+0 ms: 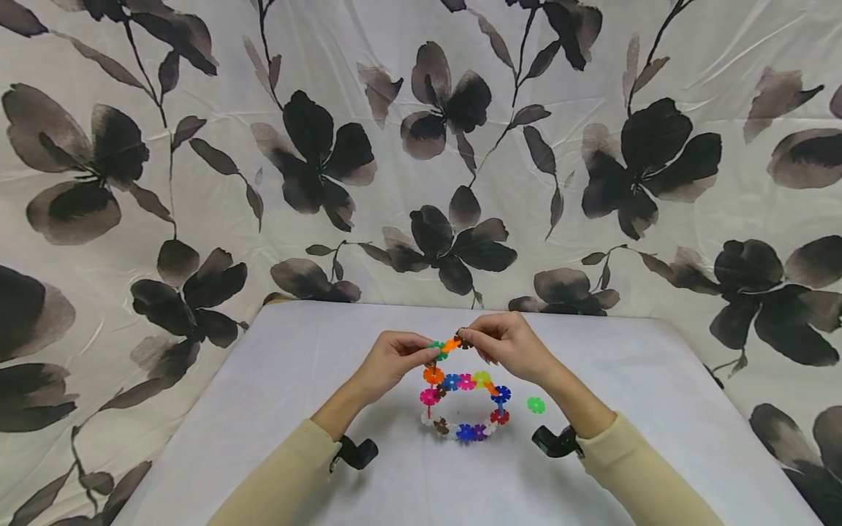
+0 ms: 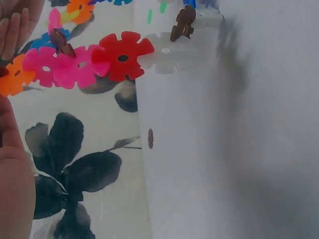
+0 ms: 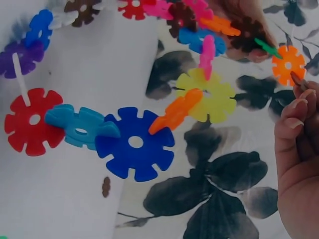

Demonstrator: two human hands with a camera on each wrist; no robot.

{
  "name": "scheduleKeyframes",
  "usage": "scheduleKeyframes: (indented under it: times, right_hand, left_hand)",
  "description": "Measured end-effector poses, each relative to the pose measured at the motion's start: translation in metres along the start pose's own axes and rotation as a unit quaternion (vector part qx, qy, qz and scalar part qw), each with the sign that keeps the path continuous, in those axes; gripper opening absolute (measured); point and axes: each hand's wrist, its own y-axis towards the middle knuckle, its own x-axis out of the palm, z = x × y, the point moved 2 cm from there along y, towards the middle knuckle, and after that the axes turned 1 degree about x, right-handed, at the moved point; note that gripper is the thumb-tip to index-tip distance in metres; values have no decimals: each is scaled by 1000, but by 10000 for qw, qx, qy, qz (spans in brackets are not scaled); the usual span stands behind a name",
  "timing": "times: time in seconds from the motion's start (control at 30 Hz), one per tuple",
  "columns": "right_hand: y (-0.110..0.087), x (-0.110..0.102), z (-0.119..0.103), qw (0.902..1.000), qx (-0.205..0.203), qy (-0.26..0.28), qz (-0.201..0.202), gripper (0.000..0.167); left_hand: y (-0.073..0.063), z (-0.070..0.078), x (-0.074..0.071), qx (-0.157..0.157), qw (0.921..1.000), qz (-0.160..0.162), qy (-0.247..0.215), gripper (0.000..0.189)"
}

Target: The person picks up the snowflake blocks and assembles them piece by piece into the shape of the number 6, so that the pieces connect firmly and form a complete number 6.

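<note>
A chain of colourful notched plastic discs (image 1: 465,381) forms a loop above the white table, with a short strand rising from its upper left. My left hand (image 1: 391,363) pinches a green disc (image 1: 437,351) of that strand between thumb and fingertips. From the green disc an orange disc (image 3: 289,65) leads to a brown disc (image 1: 465,338) at the strand's end. Thumb and index finger of my right hand (image 1: 511,347) pinch this brown disc, which shows edge-on at the fingertips in the right wrist view. Red, blue and yellow discs hang between the hands.
A loose bright green disc (image 1: 536,405) lies on the white table (image 1: 263,409), right of the loop. A small brown piece (image 3: 106,186) shows near the table's far edge. Behind stands a floral curtain (image 1: 434,183). Both wrists wear black cameras (image 1: 358,453).
</note>
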Motion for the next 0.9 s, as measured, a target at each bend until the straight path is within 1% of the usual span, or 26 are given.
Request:
scheduleKeyframes:
  times: [0.17, 0.2, 0.3, 0.43, 0.57, 0.67, 0.73, 0.8, 0.83, 0.9]
  right_hand:
    - [3, 3, 4, 9998, -173, 105, 13, 11]
    - [4, 3, 9, 9997, -207, 87, 14, 11]
    - [7, 2, 8, 9998, -217, -5, 8, 9]
    - [10, -6, 10, 9997, -205, -97, 87, 12]
    - [16, -20, 27, 9990, -74, -242, 372, 20]
    - [23, -27, 50, 9966, 417, -606, 358, 23]
    - [29, -27, 70, 9917, 836, -965, 157, 24]
    - [34, -24, 93, 9823, 1228, -1406, -125, 27]
    - [37, -22, 105, 9765, 1350, -1655, -276, 29]
    - [43, -16, 126, 9654, 1460, -2076, -605, 35]
  left_hand:
    - [-1, -1, -5, -9, 10000, 37, 66, 17]
    - [-2, 0, -5, -9, 10000, 28, 74, 18]
    - [-2, 1, -7, 25, 10000, -17, 63, 17]
    - [-1, 2, -10, 71, 10000, -39, 35, 17]
    - [-3, 2, -11, 45, 10000, -13, -14, 17]
    - [-5, 2, -10, -7, 10000, -3, -55, 18]
    - [-6, 2, -9, -57, 10000, -14, -39, 19]
    - [-6, 2, -7, -114, 9999, -37, -2, 20]
    - [-6, 2, -6, -132, 9999, -46, 18, 20]
    - [-6, 3, -4, -140, 9999, -58, 61, 19]
